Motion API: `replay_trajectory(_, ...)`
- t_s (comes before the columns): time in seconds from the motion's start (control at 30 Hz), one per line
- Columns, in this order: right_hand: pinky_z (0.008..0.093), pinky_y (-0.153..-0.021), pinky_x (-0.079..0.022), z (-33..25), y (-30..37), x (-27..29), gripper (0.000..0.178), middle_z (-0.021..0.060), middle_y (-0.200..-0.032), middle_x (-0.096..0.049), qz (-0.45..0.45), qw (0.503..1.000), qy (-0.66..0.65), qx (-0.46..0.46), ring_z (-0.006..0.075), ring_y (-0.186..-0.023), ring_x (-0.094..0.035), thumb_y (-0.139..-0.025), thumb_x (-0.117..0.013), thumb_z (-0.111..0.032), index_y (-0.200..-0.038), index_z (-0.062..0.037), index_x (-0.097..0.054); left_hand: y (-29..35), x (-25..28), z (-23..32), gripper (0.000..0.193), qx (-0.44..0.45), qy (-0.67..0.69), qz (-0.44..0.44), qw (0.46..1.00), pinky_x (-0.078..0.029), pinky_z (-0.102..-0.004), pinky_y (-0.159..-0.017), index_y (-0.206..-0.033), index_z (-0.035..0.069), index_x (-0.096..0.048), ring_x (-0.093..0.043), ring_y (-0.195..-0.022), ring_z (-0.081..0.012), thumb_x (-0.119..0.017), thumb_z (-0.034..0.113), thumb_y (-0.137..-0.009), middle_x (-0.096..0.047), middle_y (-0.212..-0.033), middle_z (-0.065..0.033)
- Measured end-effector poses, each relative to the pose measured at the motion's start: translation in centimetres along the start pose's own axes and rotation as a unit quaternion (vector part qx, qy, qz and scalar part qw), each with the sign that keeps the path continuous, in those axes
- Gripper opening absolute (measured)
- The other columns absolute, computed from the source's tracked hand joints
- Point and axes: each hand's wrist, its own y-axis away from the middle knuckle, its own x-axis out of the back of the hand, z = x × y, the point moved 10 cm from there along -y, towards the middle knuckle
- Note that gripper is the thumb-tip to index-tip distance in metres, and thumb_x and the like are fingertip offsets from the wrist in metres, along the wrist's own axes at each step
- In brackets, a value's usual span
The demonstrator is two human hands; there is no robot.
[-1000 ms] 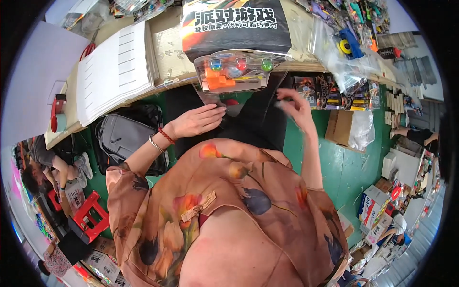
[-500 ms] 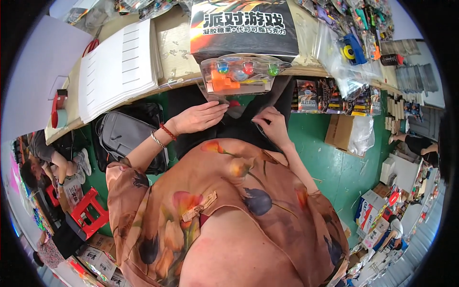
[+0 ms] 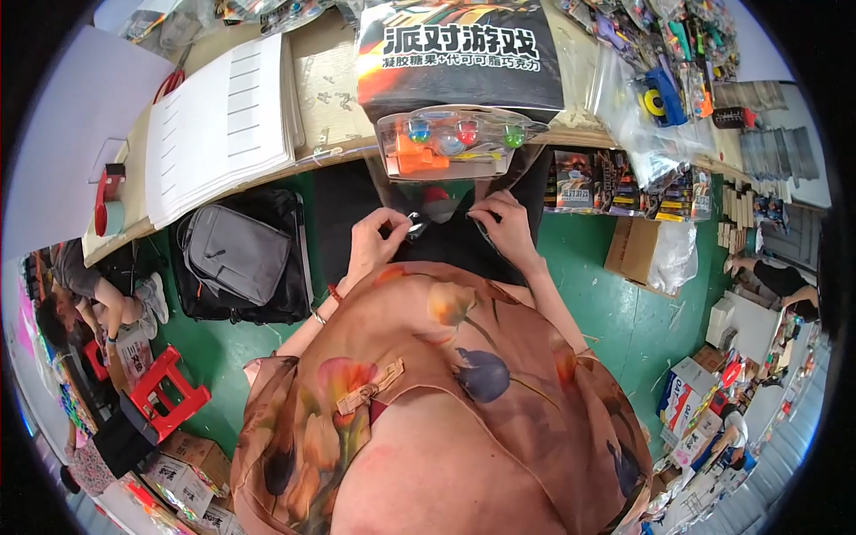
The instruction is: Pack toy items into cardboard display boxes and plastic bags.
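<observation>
A black and orange printed box (image 3: 459, 67) lies on the table's front edge, its end toward me. On that end a clear plastic pack (image 3: 446, 147) shows coloured balls and orange plastic pieces. Below it, clear plastic film (image 3: 439, 209) hangs over my lap, with a small red spot showing through. My left hand (image 3: 379, 236) pinches the film's left edge, where it glints. Opposite, my right hand (image 3: 506, 223) has thumb and fingers closed at the film's right edge. Whether the film wraps the whole box, I cannot tell.
A stack of white sheets (image 3: 218, 129) and a red tape dispenser (image 3: 110, 201) are on the table's left. Bagged coloured toys (image 3: 669, 45) pile up at the right. A grey backpack (image 3: 236, 254), a red stool (image 3: 169, 392) and a cardboard carton (image 3: 631, 248) stand around me.
My left hand has come down from beneath the box, its arm drawn closer to my body, and now pinches the film's edge. The right hand has risen slightly.
</observation>
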Motion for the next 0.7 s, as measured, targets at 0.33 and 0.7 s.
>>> replay_trajectory(0.33, 0.0405, -0.068, -0.045, 1.8, -4.1, 3.8, 0.017, 0.0159, -0.081, -0.059, 0.200, 0.980, -0.002, 0.003, 0.0348, -0.079, -0.054, -0.066, -0.061, 0.002, -0.082, -0.0005, -0.063, -5.1, 0.4, 6.1, 0.013, -0.200, -0.212, 0.140, 0.946, -0.047, -0.0407, -0.060, -0.083, 0.002, -0.056, -0.056, -0.072, -0.0344, -0.060, 0.002, -0.071, -0.056, -0.076, -0.0143)
replay_trajectory(0.7, 0.0386, -0.073, -0.038, -0.7, -4.4, 8.4, 0.016, 0.0073, -0.077, -0.055, 0.211, 0.966, 0.147, 0.035, 0.0281, -0.081, -0.052, -0.061, -0.063, -0.003, -0.076, -0.0042, -0.061, -4.4, -1.9, 12.1, 0.021, -0.316, -0.349, 0.167, 0.866, -0.045, -0.0384, -0.066, -0.083, 0.001, -0.059, -0.056, -0.074, -0.0290, -0.065, 0.002, -0.062, -0.056, -0.076, -0.0116)
